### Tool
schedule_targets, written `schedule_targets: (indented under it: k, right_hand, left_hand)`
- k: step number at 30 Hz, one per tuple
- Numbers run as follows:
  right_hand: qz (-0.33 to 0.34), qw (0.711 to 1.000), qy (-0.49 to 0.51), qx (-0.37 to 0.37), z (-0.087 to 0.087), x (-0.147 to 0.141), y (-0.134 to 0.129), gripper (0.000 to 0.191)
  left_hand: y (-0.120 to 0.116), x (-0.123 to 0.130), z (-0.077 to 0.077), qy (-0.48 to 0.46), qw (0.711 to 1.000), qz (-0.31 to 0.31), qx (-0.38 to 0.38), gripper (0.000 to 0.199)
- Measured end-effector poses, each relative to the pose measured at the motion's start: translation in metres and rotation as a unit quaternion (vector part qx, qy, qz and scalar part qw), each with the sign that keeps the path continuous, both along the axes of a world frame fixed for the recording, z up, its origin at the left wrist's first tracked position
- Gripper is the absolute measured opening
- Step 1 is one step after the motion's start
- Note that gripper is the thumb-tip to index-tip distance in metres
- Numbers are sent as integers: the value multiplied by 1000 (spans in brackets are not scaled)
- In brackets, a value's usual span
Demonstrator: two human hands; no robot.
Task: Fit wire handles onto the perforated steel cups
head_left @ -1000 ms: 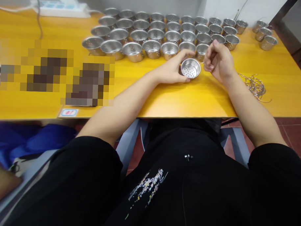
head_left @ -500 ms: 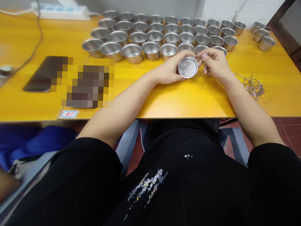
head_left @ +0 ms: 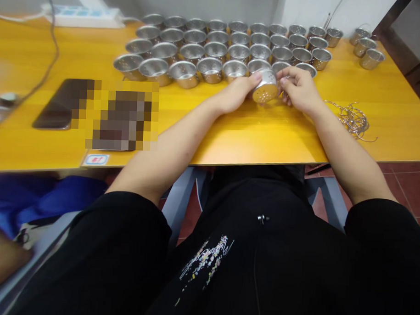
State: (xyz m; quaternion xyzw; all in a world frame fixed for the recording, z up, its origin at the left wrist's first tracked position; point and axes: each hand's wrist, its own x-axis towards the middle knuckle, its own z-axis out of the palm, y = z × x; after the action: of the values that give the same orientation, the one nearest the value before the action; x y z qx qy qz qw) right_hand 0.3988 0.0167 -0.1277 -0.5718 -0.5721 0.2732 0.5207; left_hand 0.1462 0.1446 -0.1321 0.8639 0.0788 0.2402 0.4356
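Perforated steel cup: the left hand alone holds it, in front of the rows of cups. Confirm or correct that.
Wrong on one point: the right hand holds it too. The head view shows the perforated steel cup gripped between the left hand and the right hand, in front of the rows of cups.

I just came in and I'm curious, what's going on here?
A person sitting at a yellow table holds a small perforated steel cup between the left hand and the right hand. The cup is tilted, with its holed bottom showing. Rows of matching steel cups stand just beyond the hands, and a tangle of thin wire lies on the table to the right.
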Motion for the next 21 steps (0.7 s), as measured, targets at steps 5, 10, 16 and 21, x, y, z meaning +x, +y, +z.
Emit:
schedule_targets:
  k: [5, 10, 16, 21]
  right_hand:
    - [3, 1000, 13, 1, 12, -10, -8, 45]
    - [-11, 999, 20, 30, 29, -24, -22, 45]
    - [14, 1000, 19, -9, 34, -39, -32, 44]
    - [21, 999, 15, -42, 29, -42, -32, 45]
  left_hand:
    - [-5, -1, 12, 42, 994, -8, -97, 157]
    - [1, -5, 17, 71, 989, 29, -127, 171]
    - [1, -3, 12, 72, 988, 35, -132, 161]
    - [-5, -2, 9, 41, 989, 55, -132, 134]
